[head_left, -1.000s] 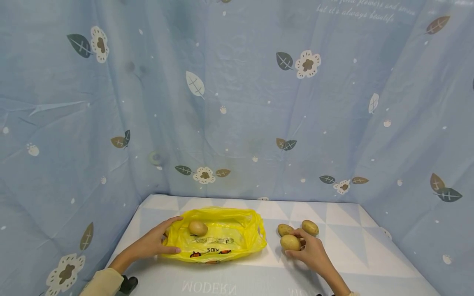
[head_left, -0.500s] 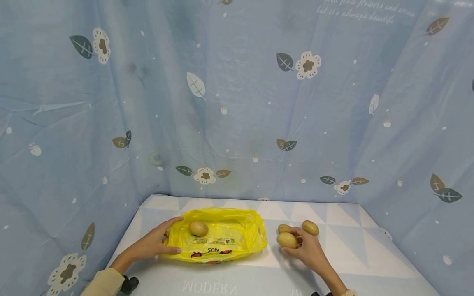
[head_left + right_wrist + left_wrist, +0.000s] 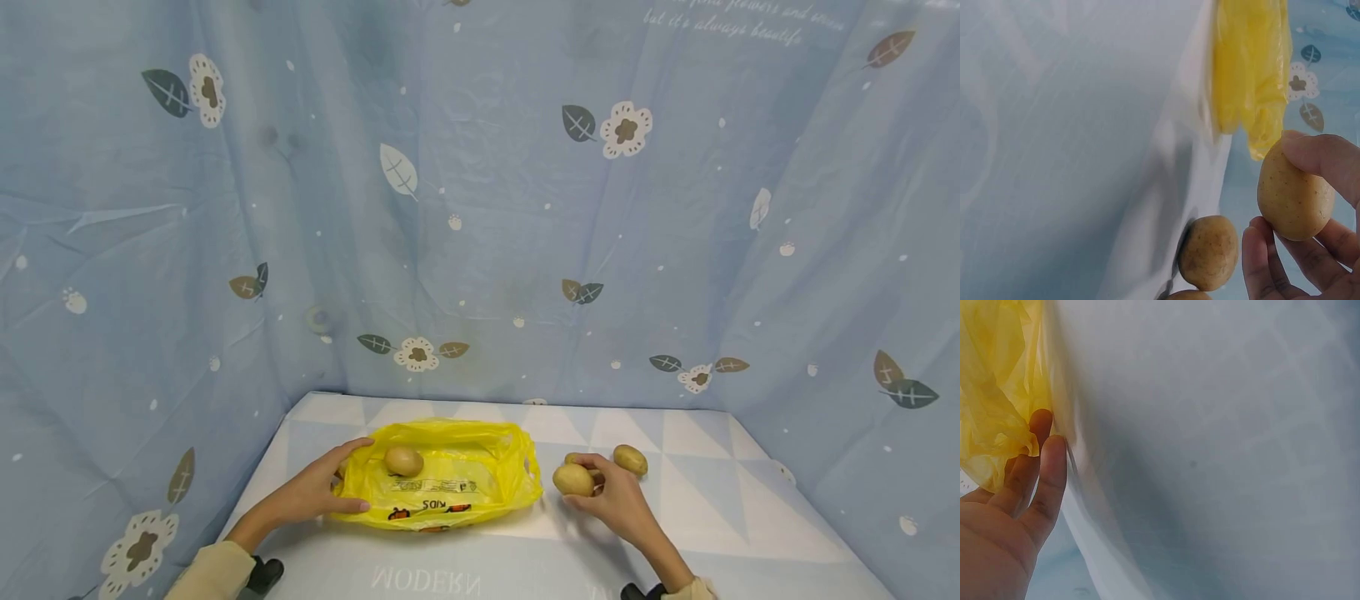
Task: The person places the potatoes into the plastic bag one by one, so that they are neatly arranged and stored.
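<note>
A yellow plastic bag [image 3: 480, 510] lies with its mouth spread on the tabletop, one potato [image 3: 404, 461] in it at the left. My left hand [image 3: 318, 486] holds the bag's left end, thumb on the near side and index finger at the far rim; in the left wrist view its fingers [image 3: 1054, 462] are against the crinkled plastic. Just right of the bag, my right hand [image 3: 617, 500] grips another potato [image 3: 1295, 192] between thumb and fingers, raised over the table. Behind that hand sits a potato [image 3: 572, 458], mostly hidden, with one more potato [image 3: 630, 460] to its right.
The table [image 3: 720, 517] has a white and pale blue triangle pattern. Blue curtains [image 3: 480, 208] with printed leaves and flowers stand along its back and both sides. The right wrist view shows a potato [image 3: 1209, 252] below the raised one.
My right hand has moved left toward the bag with its potato, covering more of the potato behind. The left hand and the bag have stayed in place.
</note>
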Demonstrator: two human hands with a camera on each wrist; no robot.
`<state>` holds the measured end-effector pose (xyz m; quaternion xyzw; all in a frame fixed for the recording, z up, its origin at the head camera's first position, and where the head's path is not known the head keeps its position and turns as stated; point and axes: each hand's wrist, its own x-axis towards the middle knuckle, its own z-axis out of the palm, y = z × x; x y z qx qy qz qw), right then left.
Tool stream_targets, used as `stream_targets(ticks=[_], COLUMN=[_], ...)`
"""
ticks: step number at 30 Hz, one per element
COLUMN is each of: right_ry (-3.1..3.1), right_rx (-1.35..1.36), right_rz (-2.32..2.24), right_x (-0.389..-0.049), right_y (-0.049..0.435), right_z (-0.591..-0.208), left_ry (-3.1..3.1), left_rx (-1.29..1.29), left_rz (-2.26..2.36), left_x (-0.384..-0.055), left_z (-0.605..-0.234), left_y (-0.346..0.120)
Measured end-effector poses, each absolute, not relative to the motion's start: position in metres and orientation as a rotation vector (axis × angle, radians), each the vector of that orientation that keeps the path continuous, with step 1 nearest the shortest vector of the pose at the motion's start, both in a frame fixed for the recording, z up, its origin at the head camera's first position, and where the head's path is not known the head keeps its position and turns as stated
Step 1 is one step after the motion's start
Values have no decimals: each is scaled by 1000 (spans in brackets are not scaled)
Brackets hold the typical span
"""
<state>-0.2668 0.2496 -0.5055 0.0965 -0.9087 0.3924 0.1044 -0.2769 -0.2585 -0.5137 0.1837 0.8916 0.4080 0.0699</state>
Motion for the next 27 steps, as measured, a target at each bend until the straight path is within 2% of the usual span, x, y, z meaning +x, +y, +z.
stream_targets(ticks=[27], right_ry=[-2680], right_rx=[364], right_rz=[1159], right_x=[-274], right_y=[216], right_z=[-496], left_ry=[2698], left_rx=[542], left_rz=[1211], left_x=[-278], left_z=[-515], left_y=[-258])
